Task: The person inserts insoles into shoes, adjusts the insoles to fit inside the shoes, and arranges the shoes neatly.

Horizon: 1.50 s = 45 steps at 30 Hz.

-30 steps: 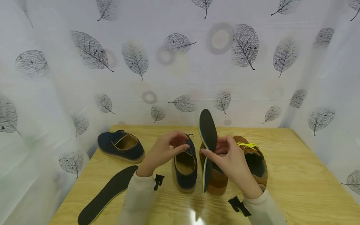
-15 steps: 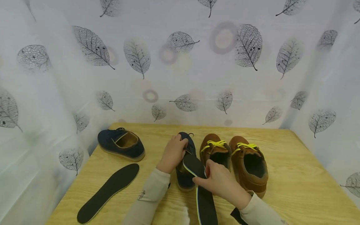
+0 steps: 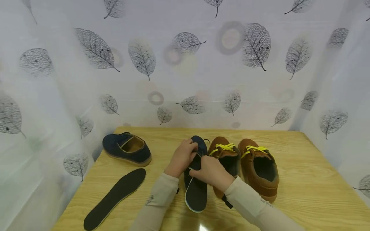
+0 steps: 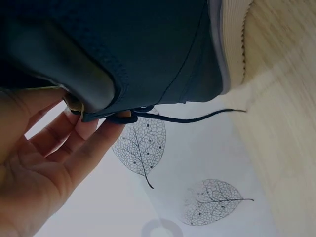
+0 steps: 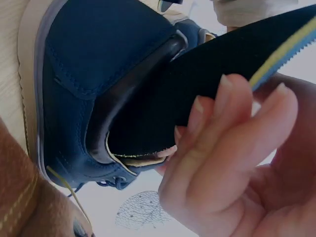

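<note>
Insole (image 3: 196, 189): black with a pale edge, front end pushed into the navy shoe (image 3: 199, 148), heel end sticking out toward the tabletop's near edge.
My right hand (image 3: 212, 172): fingers curled round the insole, gripping it at the shoe's opening.
My left hand (image 3: 182, 158): fingers hooked on the navy shoe's tongue and laces, holding it.
Navy shoe: mid-tabletop, just beside the brown pair (image 3: 245, 163).
Second insole (image 3: 115, 198): near the left edge.
Other navy shoe (image 3: 127, 148): back left corner.
</note>
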Motion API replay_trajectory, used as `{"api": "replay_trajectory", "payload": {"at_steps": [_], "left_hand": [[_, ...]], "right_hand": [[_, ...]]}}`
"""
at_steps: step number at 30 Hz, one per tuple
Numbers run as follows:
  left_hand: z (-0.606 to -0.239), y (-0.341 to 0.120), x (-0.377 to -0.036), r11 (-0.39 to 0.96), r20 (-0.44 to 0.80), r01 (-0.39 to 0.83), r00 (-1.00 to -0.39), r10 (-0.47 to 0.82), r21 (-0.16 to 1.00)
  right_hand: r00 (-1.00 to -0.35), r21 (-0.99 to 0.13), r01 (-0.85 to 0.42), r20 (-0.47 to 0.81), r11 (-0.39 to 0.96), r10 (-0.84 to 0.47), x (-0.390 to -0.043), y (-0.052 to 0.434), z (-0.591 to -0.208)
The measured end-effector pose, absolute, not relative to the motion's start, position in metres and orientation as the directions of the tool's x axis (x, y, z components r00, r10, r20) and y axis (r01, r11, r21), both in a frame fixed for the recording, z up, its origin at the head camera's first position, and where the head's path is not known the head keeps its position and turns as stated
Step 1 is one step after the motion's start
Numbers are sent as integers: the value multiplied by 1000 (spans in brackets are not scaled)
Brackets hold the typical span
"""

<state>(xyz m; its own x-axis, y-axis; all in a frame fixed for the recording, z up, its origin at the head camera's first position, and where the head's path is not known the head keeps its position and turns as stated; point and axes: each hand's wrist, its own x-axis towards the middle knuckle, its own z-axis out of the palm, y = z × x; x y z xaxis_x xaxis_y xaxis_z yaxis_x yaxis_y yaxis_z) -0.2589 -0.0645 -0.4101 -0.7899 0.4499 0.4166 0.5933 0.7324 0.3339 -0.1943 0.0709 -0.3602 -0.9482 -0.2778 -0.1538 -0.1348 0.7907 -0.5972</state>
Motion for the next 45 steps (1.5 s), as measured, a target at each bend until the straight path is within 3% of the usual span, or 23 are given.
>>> {"api": "replay_trajectory", "payload": {"at_steps": [7, 15, 23, 33, 45], "left_hand": [[-409, -64, -260, 727, 399, 585, -801, 447, 359], [-409, -66, -260, 728, 374, 578, -809, 453, 369], [-408, -65, -260, 730, 370, 572, -814, 448, 374], [-408, -65, -260, 719, 384, 570, -815, 433, 398], [-409, -64, -260, 728, 369, 574, -813, 451, 376]], "right_hand": [[-952, -594, -144, -136, 791, -276, -204, 65, -363], [-960, -524, -227, -24, 821, -280, -214, 57, -374], [-972, -449, -219, 25, 867, -232, -215, 52, -378], [-945, -123, -307, 155, 944, -287, -197, 38, -379], [-942, 61, -332, 30, 941, -334, -147, 22, -356]]}}
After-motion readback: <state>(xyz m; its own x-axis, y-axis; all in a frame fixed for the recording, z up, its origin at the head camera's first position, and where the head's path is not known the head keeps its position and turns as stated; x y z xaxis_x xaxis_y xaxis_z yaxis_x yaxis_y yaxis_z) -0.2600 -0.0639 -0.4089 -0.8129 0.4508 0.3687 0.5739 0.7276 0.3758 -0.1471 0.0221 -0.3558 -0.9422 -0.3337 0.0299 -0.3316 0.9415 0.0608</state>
